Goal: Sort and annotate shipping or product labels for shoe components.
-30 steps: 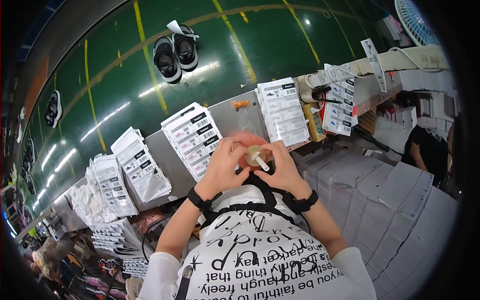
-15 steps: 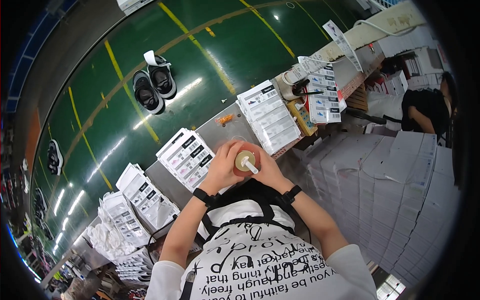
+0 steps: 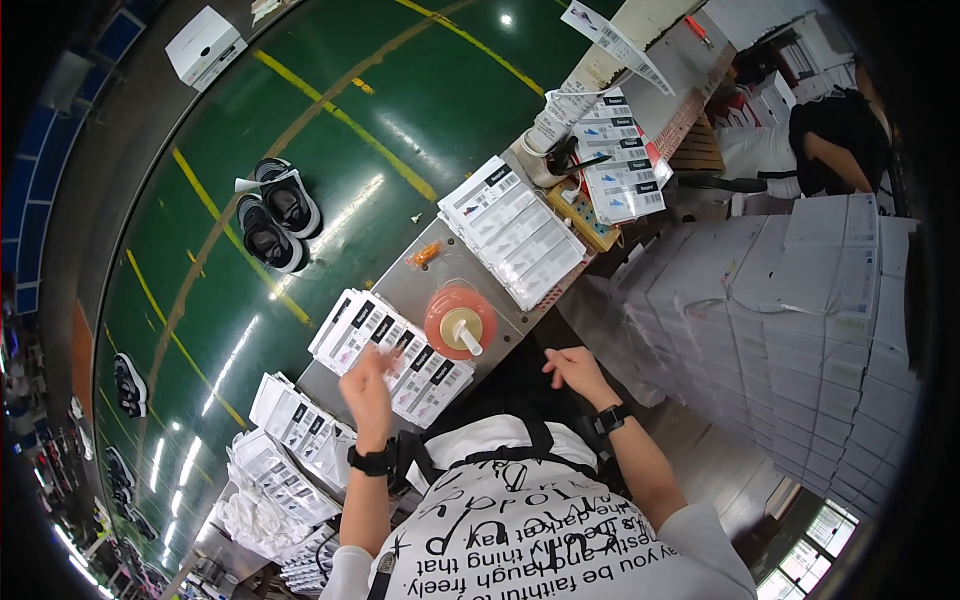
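A round reddish pot with a cream lid and a white nozzle stands on the grey metal ledge. Neither hand touches it. My left hand hovers over the near edge of a stack of white printed label sheets; motion smears its fingertips, so I cannot see whether they grip anything. To the right of the pot, my right hand is in the air with its fingers loosely bent and apart, and I see nothing in it.
Beyond the ledge, a pair of black and white shoes rides on a green conveyor belt. More label stacks line the ledge. Stacked white boxes rise at the right, where another person works. An orange object lies near the pot.
Both hands have let go of the pot and moved apart, the left toward the label sheets, the right to the right. The shoes appear lower and further left in view.
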A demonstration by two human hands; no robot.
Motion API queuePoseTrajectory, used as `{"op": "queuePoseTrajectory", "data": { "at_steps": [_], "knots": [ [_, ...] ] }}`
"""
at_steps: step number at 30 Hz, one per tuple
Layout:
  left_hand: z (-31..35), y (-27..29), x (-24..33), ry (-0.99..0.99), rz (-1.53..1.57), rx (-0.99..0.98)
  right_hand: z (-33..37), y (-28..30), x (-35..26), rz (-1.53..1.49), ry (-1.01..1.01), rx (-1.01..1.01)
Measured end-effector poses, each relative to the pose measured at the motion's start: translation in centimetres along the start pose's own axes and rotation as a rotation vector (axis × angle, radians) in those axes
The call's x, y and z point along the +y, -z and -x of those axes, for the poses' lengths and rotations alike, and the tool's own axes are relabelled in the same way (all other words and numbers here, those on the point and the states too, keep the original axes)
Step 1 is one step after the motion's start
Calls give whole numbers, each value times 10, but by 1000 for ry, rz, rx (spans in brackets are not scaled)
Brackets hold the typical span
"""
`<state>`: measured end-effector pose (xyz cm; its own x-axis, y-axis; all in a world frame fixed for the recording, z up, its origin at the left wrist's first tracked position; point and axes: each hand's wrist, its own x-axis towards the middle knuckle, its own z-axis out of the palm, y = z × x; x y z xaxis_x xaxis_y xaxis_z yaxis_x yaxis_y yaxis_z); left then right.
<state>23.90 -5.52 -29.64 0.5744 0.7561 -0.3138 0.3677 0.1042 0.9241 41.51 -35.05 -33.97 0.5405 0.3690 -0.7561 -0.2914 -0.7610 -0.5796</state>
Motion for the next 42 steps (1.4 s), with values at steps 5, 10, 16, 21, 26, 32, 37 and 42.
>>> {"op": "queuePoseTrajectory", "data": {
  "at_steps": [5, 10, 16, 21, 26, 32, 37, 42],
  "knots": [
    [36, 3, -14, 260, -120, 34, -19, 28, 196, -79, -85, 162],
    [62, -23, 7, 324, -169, -86, -35, 20, 190, 275, -521, -91],
    [53, -26, -8, -9, -440, -151, -29, 36, 71, -348, -640, -562],
    [-67, -2, -22, -154, -399, -25, -34, 77, 48, -53, -716, -616],
    [-154, -64, 6, -634, -829, -342, -38, 80, 77, 106, -451, -455],
    [-190, -101, -5, -640, -1228, -691, -24, 75, 163, -209, -305, -46],
    [-206, -163, 76, -885, -1053, -746, -8, 75, 186, -308, -410, 255],
    [-207, -263, 100, -1256, -979, -768, -5, 77, 205, -343, -427, 260]
  ]
}}
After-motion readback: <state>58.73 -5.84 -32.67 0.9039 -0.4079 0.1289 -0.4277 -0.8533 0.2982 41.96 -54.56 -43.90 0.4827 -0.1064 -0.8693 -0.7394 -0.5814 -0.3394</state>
